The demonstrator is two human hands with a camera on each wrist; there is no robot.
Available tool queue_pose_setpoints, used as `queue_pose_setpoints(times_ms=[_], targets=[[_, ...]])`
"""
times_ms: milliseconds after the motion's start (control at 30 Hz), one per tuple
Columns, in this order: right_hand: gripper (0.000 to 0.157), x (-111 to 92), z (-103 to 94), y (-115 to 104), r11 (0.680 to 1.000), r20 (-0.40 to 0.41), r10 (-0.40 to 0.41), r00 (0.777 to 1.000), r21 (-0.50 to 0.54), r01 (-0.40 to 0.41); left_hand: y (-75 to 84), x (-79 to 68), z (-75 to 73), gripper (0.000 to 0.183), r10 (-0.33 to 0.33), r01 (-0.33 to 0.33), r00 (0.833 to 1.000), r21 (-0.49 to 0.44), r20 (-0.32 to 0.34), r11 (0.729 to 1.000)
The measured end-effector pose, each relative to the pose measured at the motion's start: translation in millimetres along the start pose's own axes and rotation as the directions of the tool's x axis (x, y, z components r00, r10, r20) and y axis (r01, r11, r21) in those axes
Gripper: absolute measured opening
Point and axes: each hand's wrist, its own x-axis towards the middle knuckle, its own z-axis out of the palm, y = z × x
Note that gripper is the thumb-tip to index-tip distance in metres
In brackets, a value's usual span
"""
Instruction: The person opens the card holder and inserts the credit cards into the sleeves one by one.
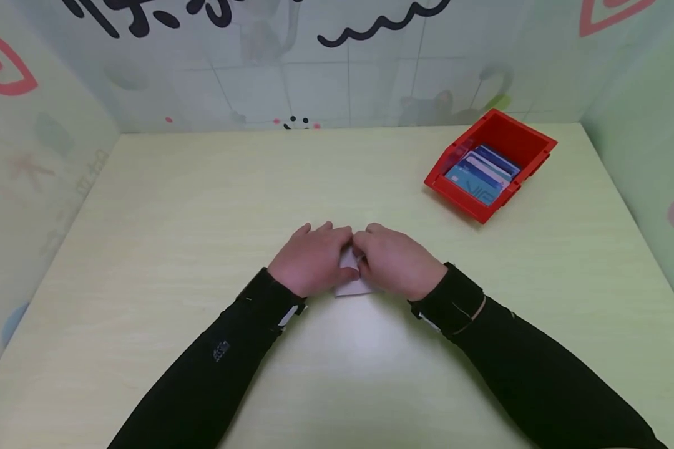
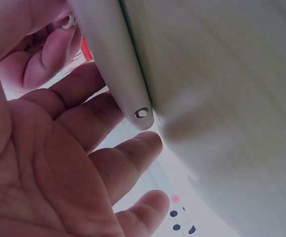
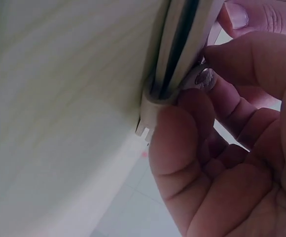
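Observation:
A small pale wallet [image 1: 352,288] lies on the table between both hands, largely covered by them. My left hand [image 1: 314,259] holds it from the left, thumb across its top and forefinger at the far edge, the other fingers spread. A metal snap [image 2: 142,113] shows near one end. From the right, my right hand [image 1: 401,265] pinches the wallet's strap [image 3: 151,112] between thumb and forefinger. This strap bends round the folded layers, and a round metal stud [image 3: 205,78] sits close by the fingertips.
A red bin [image 1: 465,202] stands at the back right of the table [image 1: 191,206], tilted to the table's edges. Several cards [image 1: 480,174] lie in it, mostly blue. Printed panels [image 1: 371,81] wall the table at the back and both sides.

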Motion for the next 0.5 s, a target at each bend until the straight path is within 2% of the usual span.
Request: queue_pose_setpoints(times_ms=[367,500], targets=[[0.017,-0.2,-3.7,1.2,1.0,0.024,-0.021,0.999,-0.013,0.022,1.2,-0.1,-1.4,0.038,0.001,-0.001,1.0,0.017,0.008,1.0],[0.011,1.7,-2.8,-0.2,1.0,0.025,-0.011,1.0,-0.01,0.011,0.6,-0.8,-2.0,0.035,0.001,-0.001,1.0,0.007,0.009,1.0]])
